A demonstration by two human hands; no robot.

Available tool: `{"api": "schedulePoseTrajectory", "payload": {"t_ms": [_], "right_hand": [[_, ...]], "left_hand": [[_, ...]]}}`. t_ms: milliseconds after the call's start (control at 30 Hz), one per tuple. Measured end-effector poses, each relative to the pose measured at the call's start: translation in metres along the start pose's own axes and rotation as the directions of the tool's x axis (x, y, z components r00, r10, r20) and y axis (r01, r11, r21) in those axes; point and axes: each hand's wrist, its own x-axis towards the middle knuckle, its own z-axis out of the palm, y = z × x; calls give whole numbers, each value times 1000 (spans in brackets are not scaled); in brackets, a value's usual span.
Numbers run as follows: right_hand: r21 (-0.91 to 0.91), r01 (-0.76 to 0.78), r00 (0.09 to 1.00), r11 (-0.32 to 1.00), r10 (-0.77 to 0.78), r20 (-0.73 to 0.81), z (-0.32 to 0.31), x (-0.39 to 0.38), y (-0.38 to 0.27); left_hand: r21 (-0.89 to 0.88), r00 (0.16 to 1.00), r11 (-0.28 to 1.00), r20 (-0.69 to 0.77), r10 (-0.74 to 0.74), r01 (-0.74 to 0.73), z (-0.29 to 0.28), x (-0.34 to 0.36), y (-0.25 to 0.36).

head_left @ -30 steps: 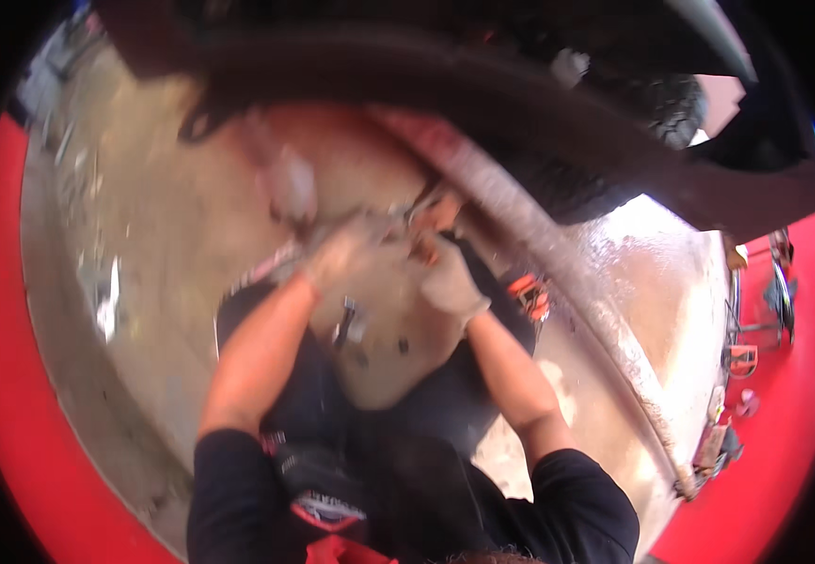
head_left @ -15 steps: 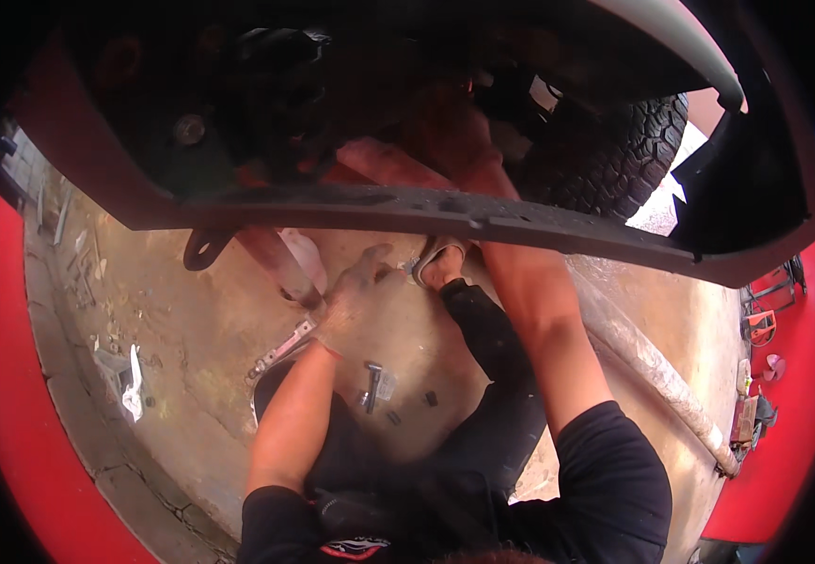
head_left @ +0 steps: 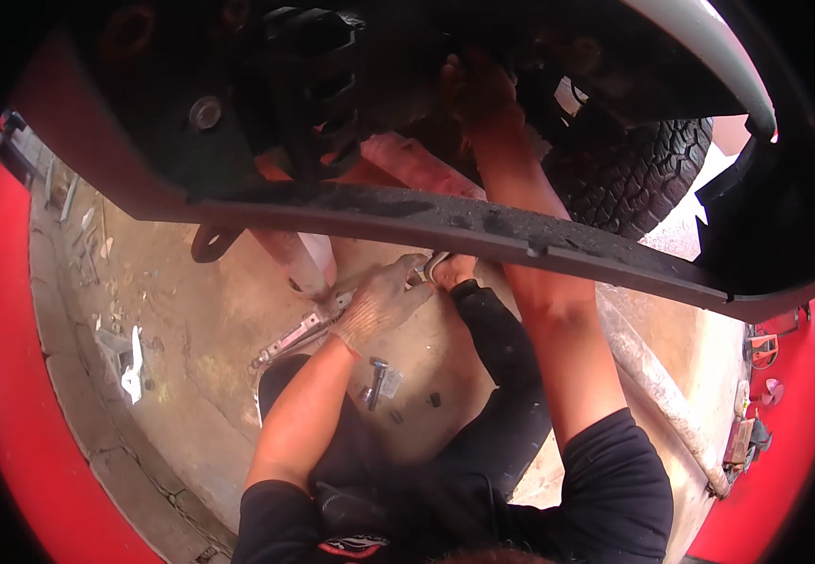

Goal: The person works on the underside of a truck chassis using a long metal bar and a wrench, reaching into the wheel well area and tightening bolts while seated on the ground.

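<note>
My left hand (head_left: 390, 299), in a pale work glove, is low over the concrete floor beside a sandalled foot (head_left: 447, 271). Its fingers are bent but apart, around a small light-coloured piece I cannot make out. Past the dark bumper edge (head_left: 445, 218), my right arm goes up into the shaded underside of a vehicle. There my right hand (head_left: 480, 86) has its fingers curled beside dark parts; what they grip is hidden in shadow. A metal socket or bolt-like piece (head_left: 376, 383) lies on the floor between my legs.
A knobbly tyre (head_left: 647, 179) stands behind the bumper at right. A long pale tube (head_left: 656, 367) slants across the floor there. A metal bar tool (head_left: 302, 331) lies by my left wrist. White scrap (head_left: 133, 367) is at far left, a towing loop (head_left: 212, 242) under the bumper.
My left hand has moved right and slightly down, to the small piece by the foot. My right hand shows more clearly under the vehicle. The view has shifted a little.
</note>
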Motion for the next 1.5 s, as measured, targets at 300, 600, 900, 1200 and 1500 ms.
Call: {"api": "schedulePoseTrajectory", "payload": {"t_ms": [300, 600, 900, 1200, 1500], "right_hand": [[-780, 536, 844, 323, -239, 480, -13, 17, -6], [-603, 517, 550, -607, -304, 778, -1, -7, -20], [-654, 565, 540, -503, -374, 754, -11, 8, -13], [-403, 546, 318, -734, -263, 911, -36, 27, -4], [-621, 504, 825, -600, 123, 552, -126, -105, 20]], "left_hand": [[-27, 994, 995, -55, 92, -93, -4, -7, -16], [-8, 996, 997, -38, 77, -77, -13, -12, 1], [131, 997, 991, 80, -13, 2, -11, -6, -4], [118, 994, 993, 107, 6, -19, 1, -14, -18], [-92, 970, 996, 241, 37, -16, 14, 2, -178]]}}
